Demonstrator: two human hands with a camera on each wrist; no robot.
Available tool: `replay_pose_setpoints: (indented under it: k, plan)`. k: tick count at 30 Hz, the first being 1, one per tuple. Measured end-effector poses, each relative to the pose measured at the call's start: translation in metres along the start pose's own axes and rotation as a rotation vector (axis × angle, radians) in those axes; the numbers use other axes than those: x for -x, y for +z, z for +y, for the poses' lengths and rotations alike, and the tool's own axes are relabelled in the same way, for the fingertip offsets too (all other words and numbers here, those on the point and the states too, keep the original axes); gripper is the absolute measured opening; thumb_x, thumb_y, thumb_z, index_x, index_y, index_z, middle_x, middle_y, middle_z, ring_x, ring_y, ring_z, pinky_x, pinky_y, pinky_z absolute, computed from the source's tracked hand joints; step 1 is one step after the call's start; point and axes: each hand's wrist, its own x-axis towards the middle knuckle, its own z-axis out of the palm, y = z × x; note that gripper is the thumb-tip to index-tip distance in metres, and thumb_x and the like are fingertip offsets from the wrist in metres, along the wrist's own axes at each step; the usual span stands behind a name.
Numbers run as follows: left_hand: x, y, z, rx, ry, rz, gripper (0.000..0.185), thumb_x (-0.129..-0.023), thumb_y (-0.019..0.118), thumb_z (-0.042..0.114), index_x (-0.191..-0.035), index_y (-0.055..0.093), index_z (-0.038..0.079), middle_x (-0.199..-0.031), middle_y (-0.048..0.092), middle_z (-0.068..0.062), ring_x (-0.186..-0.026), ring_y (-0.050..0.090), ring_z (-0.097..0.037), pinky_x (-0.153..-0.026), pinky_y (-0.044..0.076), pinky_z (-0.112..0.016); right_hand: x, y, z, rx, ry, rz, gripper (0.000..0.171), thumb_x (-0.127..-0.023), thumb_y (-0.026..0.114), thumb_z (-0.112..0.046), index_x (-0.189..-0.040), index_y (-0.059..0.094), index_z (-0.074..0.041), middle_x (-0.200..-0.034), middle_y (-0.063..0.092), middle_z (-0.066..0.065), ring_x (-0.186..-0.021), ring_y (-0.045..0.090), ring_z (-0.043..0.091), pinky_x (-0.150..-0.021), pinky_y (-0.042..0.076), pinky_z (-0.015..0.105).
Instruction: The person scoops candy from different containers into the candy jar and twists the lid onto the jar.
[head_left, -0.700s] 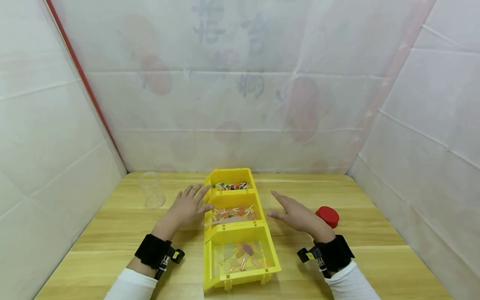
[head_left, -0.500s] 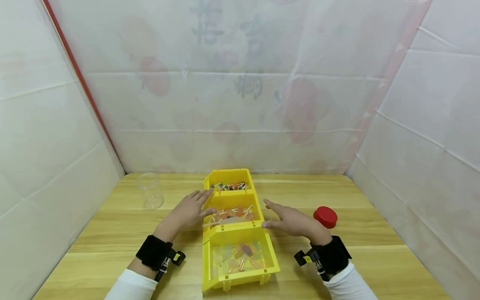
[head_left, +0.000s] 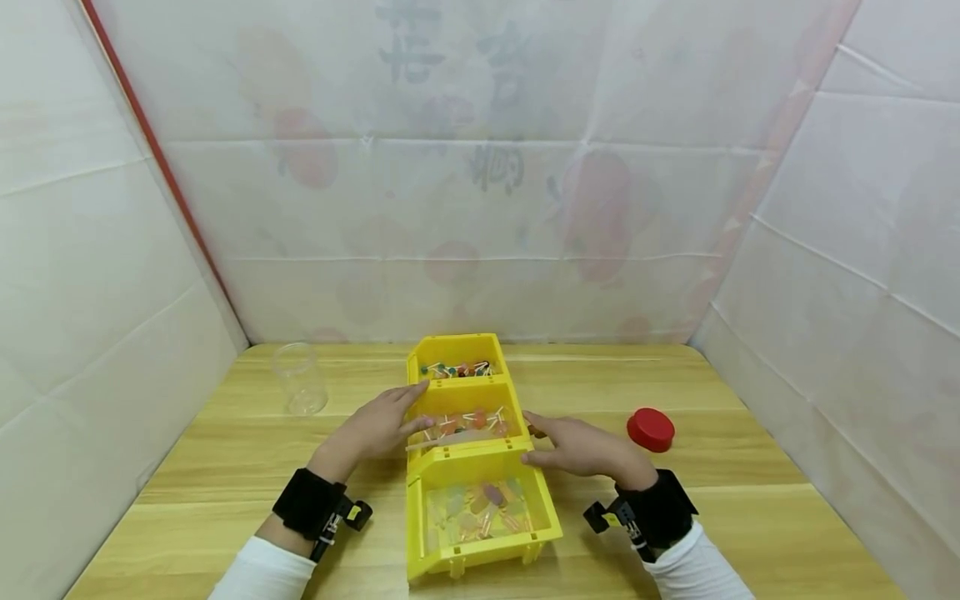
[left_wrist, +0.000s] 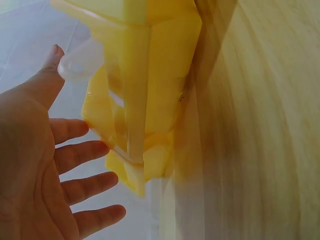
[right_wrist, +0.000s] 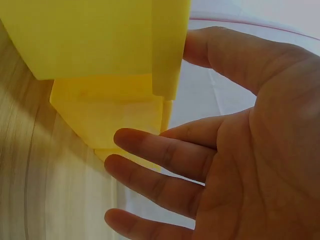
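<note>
Item: row of three yellow bins, standing in line along the middle of the wooden worktop, each holding small mixed-colour pieces with pale sticks; the nearest bin has a clear front panel.

Left hand: lying against the left wall of the middle bin, fingers straight and slightly spread, thumb over the rim. It is touching, not curling round anything.

Right hand: flanking the right wall where the middle and nearest bins meet, fingers straight and loosely spread; contact looks light, and the wrist view is not settling whether the palm is pressing.

Handling note (judgement): the two palms are bracketing the row, so an even squeeze from both sides, low on the walls, would be keeping the bins aligned. Uneven pressure could be skewing the joint between bins or tipping the small pieces.

Nearby: clear jar at far left, well apart; red lid just beside the right hand.

Writing: dark characters are showing faintly through the white backdrop sheet, mirrored and not readable. No brand or label visible on the bins, jar or lid.
</note>
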Motion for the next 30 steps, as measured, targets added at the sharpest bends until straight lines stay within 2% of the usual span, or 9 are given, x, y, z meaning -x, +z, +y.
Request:
replay_pose_setpoints:
  k: [9,15,19,24,27,30]
  plan:
    - [0.002,0.000,0.002,0.042,0.012,0.012,0.073,-0.098,0.050,0.053,-0.154,0.031,0.011,-0.150,0.040,-0.018,-0.137,0.037,-0.038,-0.110,0.031,-0.053,-0.001,-0.001,0.013,-0.028,-0.050,0.027,0.074,-0.098,0.058,-0.043,-0.155,0.027,-0.009,-0.132,0.059,0.009,-0.121,0.056,0.026,-0.097,0.047,0.046]
    - [-0.001,0.003,0.005,0.038,0.008,0.016,0.074,-0.097,0.050,0.054,-0.154,0.032,0.010,-0.150,0.040,-0.016,-0.137,0.037,-0.035,-0.110,0.033,-0.050,0.008,-0.003,0.009,0.003,-0.026,0.052,0.072,-0.098,0.058,-0.042,-0.154,0.030,-0.006,-0.132,0.058,0.013,-0.119,0.056,0.030,-0.096,0.047,0.048]
    - [-0.001,0.006,0.006,0.031,0.013,0.020,0.070,-0.099,0.052,0.048,-0.154,0.032,0.010,-0.151,0.039,-0.015,-0.137,0.038,-0.034,-0.110,0.034,-0.049,0.018,-0.005,0.004,0.024,-0.006,0.028,0.073,-0.095,0.061,-0.044,-0.150,0.037,-0.002,-0.121,0.065,0.010,-0.110,0.062,0.028,-0.090,0.050,0.045]
    - [-0.006,0.003,0.007,0.006,0.058,0.067,0.062,-0.101,0.055,0.034,-0.154,0.032,0.009,-0.147,0.044,-0.017,-0.133,0.044,-0.033,-0.107,0.038,-0.047,0.020,-0.009,0.001,0.033,-0.046,0.001,0.067,-0.096,0.062,-0.037,-0.147,0.040,0.000,-0.103,0.070,0.000,-0.091,0.066,0.014,-0.078,0.053,0.035]
    - [-0.009,0.001,0.008,-0.009,0.085,0.095,0.060,-0.100,0.058,0.028,-0.152,0.036,0.007,-0.144,0.048,-0.017,-0.130,0.047,-0.033,-0.106,0.040,-0.046,0.019,-0.013,0.001,0.049,-0.070,0.015,0.062,-0.097,0.062,-0.033,-0.146,0.042,0.000,-0.101,0.070,0.000,-0.087,0.065,0.011,-0.076,0.053,0.033]
    - [-0.010,0.000,0.007,-0.022,0.093,0.102,0.058,-0.099,0.061,0.024,-0.149,0.040,0.005,-0.141,0.051,-0.017,-0.127,0.050,-0.033,-0.104,0.042,-0.046,0.018,-0.015,0.004,0.066,-0.084,0.018,0.060,-0.098,0.061,-0.031,-0.146,0.042,0.000,-0.105,0.071,0.002,-0.090,0.065,0.012,-0.079,0.054,0.035]
